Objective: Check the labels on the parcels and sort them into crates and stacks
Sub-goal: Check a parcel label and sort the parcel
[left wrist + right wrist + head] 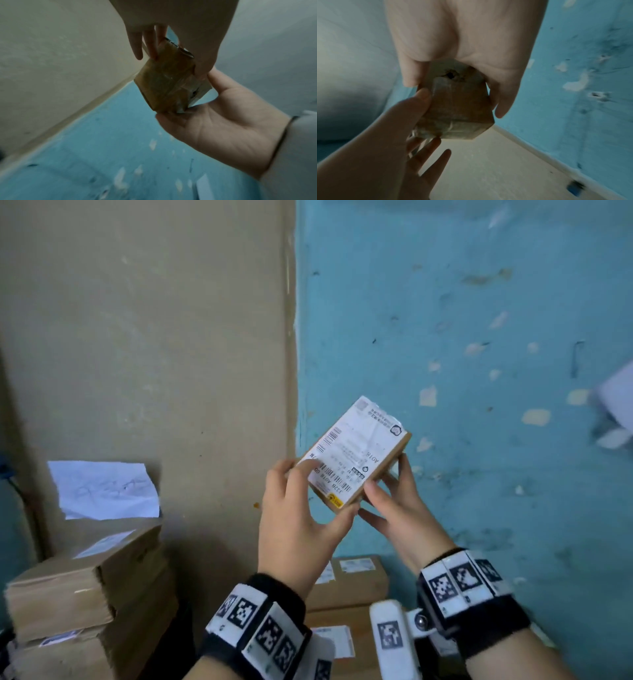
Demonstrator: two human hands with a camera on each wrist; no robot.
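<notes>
i hold a small cardboard parcel [356,453] up in front of me with both hands, against the seam where the beige wall [144,337] meets the blue wall [479,337]. the parcel is tilted, its white shipping label [352,448] facing me, upside down from where i look.

my left hand [298,522] grips the near left corner: the thumb lies on top over the label's edge, the other fingers curl underneath, so the hand is clamped on the box, not spread. from the left wrist view two fingers [150,44] press the taped brown underside while the little finger hangs free beside it.

my right hand [400,508] takes the near right side, thumb on the label's lower corner, fingers wrapped under and along the far edge. the right wrist view shows the palm cupped tight round the box end.

below my wrists lie more brown parcels [349,580] with labels, and to the left a stack of boxes [89,587] with a creased sheet of paper [102,489] on the wall above it.
</notes>
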